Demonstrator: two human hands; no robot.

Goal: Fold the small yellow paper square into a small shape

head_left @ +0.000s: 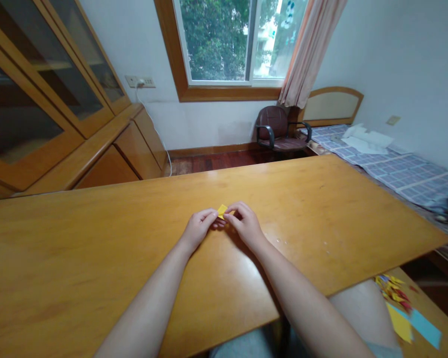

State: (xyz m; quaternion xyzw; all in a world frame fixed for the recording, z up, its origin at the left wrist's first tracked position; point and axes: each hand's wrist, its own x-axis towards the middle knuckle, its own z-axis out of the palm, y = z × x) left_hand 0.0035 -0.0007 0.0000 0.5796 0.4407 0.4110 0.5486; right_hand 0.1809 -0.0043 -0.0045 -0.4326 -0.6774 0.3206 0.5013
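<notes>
A small piece of folded yellow paper [222, 211] is held between my two hands, just above the wooden table [97, 248]. My left hand [200, 226] pinches its left side, thumb on top and fingers underneath. On the other side, my right hand [244, 222] grips the paper's right edge between thumb and fingertips. Much of the paper is covered by my fingers, so its exact folded shape is hard to make out.
At the lower right, a lower wooden surface holds a pile of folded yellow and red paper pieces [393, 291], a yellow sheet [400, 323] and a light blue sheet [425, 328]. Beyond the table stand a chair [274, 127], a bed [403, 169] and a cabinet [108, 159].
</notes>
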